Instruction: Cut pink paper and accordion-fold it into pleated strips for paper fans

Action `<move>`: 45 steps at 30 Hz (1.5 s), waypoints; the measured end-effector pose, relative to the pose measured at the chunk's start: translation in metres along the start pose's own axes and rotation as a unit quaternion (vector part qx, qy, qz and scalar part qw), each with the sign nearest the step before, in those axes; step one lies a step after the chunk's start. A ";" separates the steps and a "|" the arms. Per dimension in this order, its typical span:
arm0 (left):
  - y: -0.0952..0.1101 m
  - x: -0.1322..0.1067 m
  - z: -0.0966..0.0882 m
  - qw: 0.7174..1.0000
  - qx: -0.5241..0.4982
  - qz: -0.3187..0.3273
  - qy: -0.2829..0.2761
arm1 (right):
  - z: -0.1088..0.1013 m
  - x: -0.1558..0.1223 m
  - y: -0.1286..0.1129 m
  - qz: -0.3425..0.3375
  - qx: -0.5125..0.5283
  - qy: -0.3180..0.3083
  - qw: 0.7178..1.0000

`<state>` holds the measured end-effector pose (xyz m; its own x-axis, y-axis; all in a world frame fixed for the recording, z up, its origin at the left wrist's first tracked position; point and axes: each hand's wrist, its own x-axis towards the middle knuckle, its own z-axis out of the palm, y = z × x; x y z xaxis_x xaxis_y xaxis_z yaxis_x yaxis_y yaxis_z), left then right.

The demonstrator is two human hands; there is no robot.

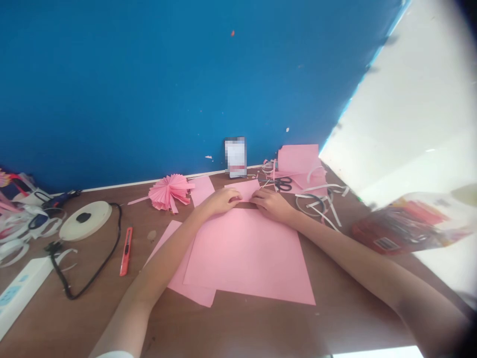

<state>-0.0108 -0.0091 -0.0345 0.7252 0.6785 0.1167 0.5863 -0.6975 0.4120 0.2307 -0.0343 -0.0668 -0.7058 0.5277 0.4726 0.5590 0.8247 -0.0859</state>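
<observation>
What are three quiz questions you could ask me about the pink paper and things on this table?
1. True or false: the orange-red utility knife lies on the brown tabletop, left of the big pink sheet in the view.
2. Multiple choice: what are the left hand and right hand touching at the far edge of the big pink sheet? A) a piece of pink paper B) a white power strip C) a pair of scissors
3. Fill in the blank: the tool with black loop handles, just past the right hand, is a pair of ____.

Key: 1 true; 2 A; 3 scissors
</observation>
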 end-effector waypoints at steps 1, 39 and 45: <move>0.001 0.000 0.000 1.000 0.002 -0.012 -0.003 | 0.000 0.000 0.000 -0.001 0.000 0.000 1.000; 0.012 0.003 0.024 0.977 0.187 -0.098 0.001 | -0.001 -0.001 -0.004 0.073 -0.103 -0.029 0.992; 0.014 0.001 0.023 0.981 0.165 -0.104 0.004 | -0.002 -0.002 -0.002 0.059 -0.091 -0.032 0.994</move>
<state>0.0066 -0.0231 -0.0494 0.5753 0.8151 0.0687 0.8072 -0.5793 0.1130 0.2317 -0.0370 -0.0656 -0.6544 0.6349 0.4107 0.7042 0.7095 0.0252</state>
